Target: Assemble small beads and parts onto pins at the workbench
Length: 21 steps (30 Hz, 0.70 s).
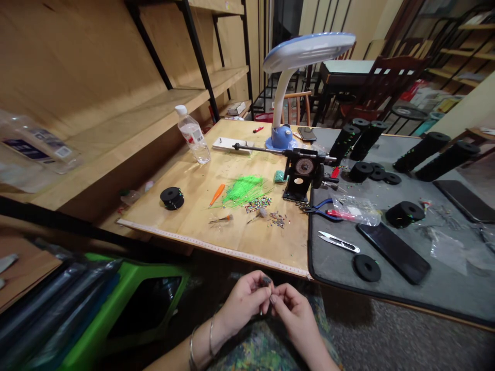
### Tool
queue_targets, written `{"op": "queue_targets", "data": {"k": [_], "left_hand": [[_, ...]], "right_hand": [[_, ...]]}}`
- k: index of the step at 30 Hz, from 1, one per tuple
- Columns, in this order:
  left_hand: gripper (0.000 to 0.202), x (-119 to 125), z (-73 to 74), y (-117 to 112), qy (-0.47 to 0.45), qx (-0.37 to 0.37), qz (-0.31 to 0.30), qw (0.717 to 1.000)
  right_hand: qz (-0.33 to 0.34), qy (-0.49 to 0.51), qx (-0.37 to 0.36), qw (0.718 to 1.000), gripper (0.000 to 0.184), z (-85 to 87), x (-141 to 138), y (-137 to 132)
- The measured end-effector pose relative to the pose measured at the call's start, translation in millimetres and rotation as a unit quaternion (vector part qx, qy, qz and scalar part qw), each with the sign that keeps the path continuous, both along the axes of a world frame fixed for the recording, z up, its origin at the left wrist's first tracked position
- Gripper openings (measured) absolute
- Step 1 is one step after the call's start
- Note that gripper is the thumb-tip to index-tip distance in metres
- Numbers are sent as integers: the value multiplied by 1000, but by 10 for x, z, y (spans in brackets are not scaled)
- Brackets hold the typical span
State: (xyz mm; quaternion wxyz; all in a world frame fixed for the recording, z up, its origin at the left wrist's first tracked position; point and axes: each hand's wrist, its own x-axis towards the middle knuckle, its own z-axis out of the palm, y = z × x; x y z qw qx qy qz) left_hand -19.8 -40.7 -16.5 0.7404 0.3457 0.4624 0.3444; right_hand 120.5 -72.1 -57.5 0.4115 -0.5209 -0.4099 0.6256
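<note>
**Workstation layout and hand position**

The wooden worktop (240, 226) and the grey mat (425, 288) butt together into one surface. A measuring tape (216, 250) lies along the front edge of the worktop, where a length can be checked without reaching in.

The desk lamp (305, 51) stands at the far edge with its head over the middle of the bench, so its light would fall on the loose parts. Just in front of it, at the seam of board and mat, stands a hand-crank winder (303, 175) with its shaft pointing left.

Black cylinders (421, 150) lie on the far part of the mat. A water bottle (192, 135) stands upright at the far left, well apart from the small parts. A smartphone (392, 252) lies flat on the mat.

A bundle of green strands (243, 189) is spread at mid-worktop. Beside it lie mixed beads (258, 204), and thread snips (338, 241) lie near the mat's front edge.

Both hands are below the table edge, over the lap and close together. The left hand (243, 299) pinches a small dark piece (266, 281) between thumb and forefinger. The tip grip suits so small a part. The right hand (294, 309) has its fingertips drawn narrow against those of the left. Whether it grips the piece too cannot be told.
</note>
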Motion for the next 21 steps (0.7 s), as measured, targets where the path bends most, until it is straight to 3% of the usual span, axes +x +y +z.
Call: {"op": "queue_targets", "data": {"k": [5,15,21], "left_hand": [[19,-12,-18,2,24,16,2,1000],[22,-31,-129,-47,63,-12,17,998],[22,-26,-141,-81,96,30,12,995]], "right_hand": [[2,-31,6,999,39,4,18,11],[-81,13,-57,995,45,54,30,-6],[-86,7,-71,994,47,18,5,8]]}}
